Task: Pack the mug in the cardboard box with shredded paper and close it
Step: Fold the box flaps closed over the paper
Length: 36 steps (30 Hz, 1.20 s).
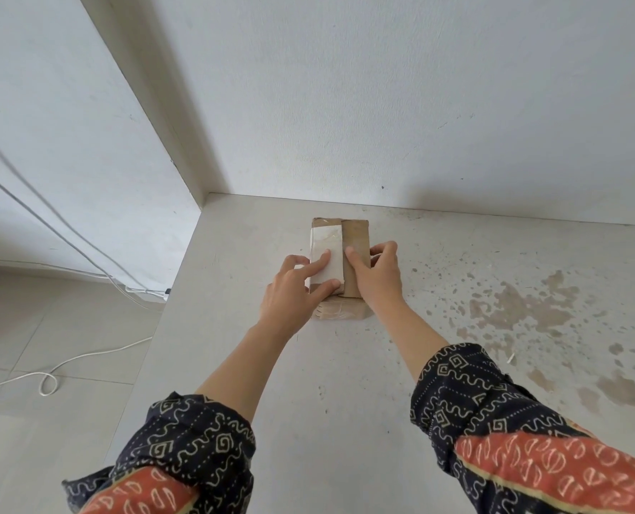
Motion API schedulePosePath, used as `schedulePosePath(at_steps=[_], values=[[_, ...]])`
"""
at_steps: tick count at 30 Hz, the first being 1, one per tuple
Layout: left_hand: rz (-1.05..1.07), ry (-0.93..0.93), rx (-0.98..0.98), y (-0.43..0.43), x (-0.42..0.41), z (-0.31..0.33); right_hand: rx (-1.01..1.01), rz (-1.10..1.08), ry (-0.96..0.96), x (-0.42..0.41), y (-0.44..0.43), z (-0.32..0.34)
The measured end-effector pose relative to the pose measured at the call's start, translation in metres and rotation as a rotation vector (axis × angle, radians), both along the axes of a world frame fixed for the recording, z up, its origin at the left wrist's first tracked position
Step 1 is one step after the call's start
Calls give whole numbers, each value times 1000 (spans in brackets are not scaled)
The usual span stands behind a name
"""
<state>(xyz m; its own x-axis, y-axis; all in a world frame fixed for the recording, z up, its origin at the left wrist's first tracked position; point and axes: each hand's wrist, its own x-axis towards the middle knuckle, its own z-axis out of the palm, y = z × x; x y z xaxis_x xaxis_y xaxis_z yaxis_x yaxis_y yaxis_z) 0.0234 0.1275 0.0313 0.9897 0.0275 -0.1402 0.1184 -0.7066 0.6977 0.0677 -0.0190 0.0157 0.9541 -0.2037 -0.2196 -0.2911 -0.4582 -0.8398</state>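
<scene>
A small cardboard box (356,233) stands on the pale table near the back wall, its top flaps folded down. A white label patch covers the left flap and the right flap is plain brown. My left hand (295,291) lies flat on the left flap, fingers spread over the white patch. On the right flap rests my right hand (377,276), pressing down, with its fingers curled over the box's right edge. The mug and shredded paper are not visible.
The table (345,383) runs up to a white wall behind the box. Its right side carries brownish stains (519,309). The left table edge drops to a tiled floor with white cables (49,380).
</scene>
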Motion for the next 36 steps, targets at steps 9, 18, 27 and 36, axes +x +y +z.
schedulePosePath(at_steps=[9,18,27,36], values=[[-183,184,-198,0,32,-1,-12,74,180,19,-9,1],[-369,413,-28,8,61,8,-144,75,89,18,3,-2],[-65,27,-20,-19,23,-9,-256,97,-65,10,10,4],[276,91,-163,-46,7,0,-41,106,91,-26,8,9]])
